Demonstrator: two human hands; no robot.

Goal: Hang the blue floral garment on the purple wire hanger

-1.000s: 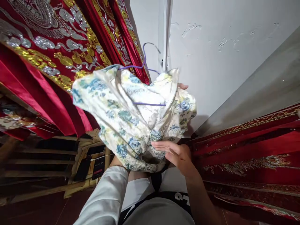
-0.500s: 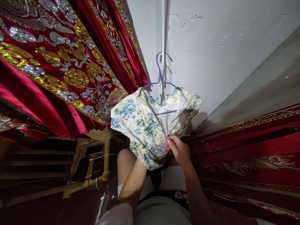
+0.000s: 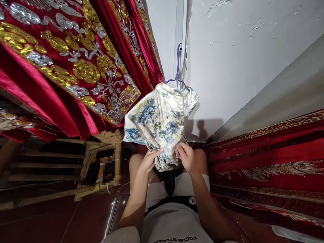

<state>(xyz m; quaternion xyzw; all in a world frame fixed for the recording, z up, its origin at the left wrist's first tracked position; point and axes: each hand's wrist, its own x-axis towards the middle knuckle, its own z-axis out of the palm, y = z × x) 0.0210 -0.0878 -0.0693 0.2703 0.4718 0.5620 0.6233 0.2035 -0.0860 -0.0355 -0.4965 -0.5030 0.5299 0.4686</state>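
A white short-sleeved blouse (image 3: 167, 116) with blue and yellow flowers hangs on a purple hanger (image 3: 178, 64). It is turned at an angle, and its lower part is bunched between my hands. My left hand (image 3: 149, 160) grips the lower left side, thumb on the front of the cloth and the other fingers largely hidden behind it. On the right edge of the blouse, my right hand (image 3: 186, 156) is closed with its fingers curled against the fabric. Whatever cloth lies inside those fingers is mostly hidden.
Red drapes (image 3: 86, 67) with gold and silver sequins hang at left. Below them stands a bamboo chair (image 3: 117, 168) holding a phone (image 3: 108, 172) and white cable. A white wall (image 3: 227, 67) with a vertical strip is ahead; more red embroidered cloth (image 3: 278, 152) lies right.
The blouse has swung round, its open neckline turned away to the right. My left hand has come out from beneath the blouse onto its lower left side. My right hand stays at the right edge.
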